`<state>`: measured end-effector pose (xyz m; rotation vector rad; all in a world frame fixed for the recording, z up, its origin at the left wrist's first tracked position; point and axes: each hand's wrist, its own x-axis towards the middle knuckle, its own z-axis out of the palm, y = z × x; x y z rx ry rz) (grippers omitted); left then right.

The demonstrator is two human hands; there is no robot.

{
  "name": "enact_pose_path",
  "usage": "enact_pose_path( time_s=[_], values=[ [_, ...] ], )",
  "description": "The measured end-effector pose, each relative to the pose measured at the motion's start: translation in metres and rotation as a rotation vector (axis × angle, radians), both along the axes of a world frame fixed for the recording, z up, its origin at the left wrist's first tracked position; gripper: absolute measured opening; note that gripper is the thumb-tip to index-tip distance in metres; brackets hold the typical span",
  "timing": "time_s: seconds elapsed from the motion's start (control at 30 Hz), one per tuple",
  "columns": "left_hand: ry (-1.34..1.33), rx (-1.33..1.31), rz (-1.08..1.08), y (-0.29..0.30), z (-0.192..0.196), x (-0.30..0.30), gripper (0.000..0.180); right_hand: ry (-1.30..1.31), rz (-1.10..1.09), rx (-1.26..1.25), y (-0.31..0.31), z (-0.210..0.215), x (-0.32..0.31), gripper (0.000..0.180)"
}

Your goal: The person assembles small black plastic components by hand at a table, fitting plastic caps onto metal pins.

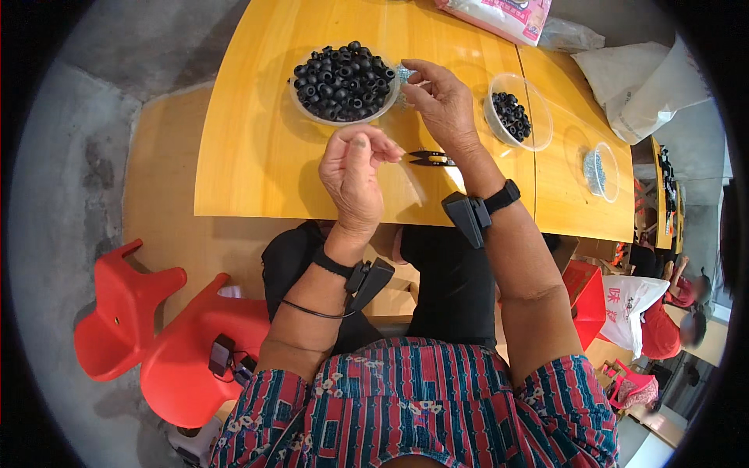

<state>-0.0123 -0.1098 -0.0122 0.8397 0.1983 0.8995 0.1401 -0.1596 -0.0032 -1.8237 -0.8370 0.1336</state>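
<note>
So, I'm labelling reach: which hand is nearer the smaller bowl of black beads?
Right. The right hand is just left of the smaller bowl, not touching it; the left hand is farther left, on the near side of the big bowl.

Here's the yellow table [257, 175]: a wide bowl [335, 122] on the left, dark snips [429, 159] near the middle, a clear tub [540, 117] and a smaller cup [613, 179] right, a pink-and-white bag [499, 17] farther back.
</note>
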Motion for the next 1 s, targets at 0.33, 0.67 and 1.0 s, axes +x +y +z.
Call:
enact_pose_path(
  time_s=[0.33, 0.67, 1.0],
  values=[
    [0.047, 0.103, -0.126, 0.003, -0.002, -0.005, 0.023, -0.258, -0.013, -0.308, 0.021, 0.02, 0.002, 0.025],
    [0.078, 0.031, -0.105, 0.009, -0.003, -0.007, 0.021, -0.097, -0.078, -0.041, 0.004, 0.013, -0.013, 0.019],
    [0.074, 0.005, -0.155, 0.002, 0.001, -0.008, 0.027, 0.486, 0.316, 0.333, -0.033, 0.035, -0.07, 0.022]
  ],
)
